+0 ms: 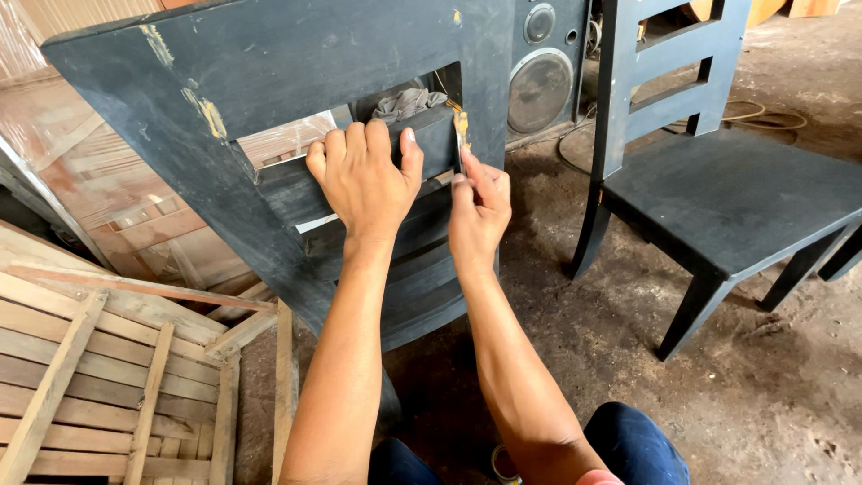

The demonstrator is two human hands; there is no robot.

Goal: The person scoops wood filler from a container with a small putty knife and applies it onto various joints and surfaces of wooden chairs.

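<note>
A dark painted wooden chair back (296, 63) stands tilted in front of me, with yellowish filler patches on its frame. My left hand (364, 175) grips a horizontal slat (283, 184) of that chair back, fingers curled over its top edge. My right hand (478, 211) pinches a small thin blade (460, 144) smeared with yellowish filler, pressed at the joint where the slat meets the upright. A grey rag (406, 101) lies behind the slat opening.
A second dark chair (732, 193) stands at the right on the dirt floor. A loudspeaker box (541, 67) sits behind the chair back. Wooden slatted pallets (99, 377) lie at the lower left. A cable (759, 117) runs along the ground at the far right.
</note>
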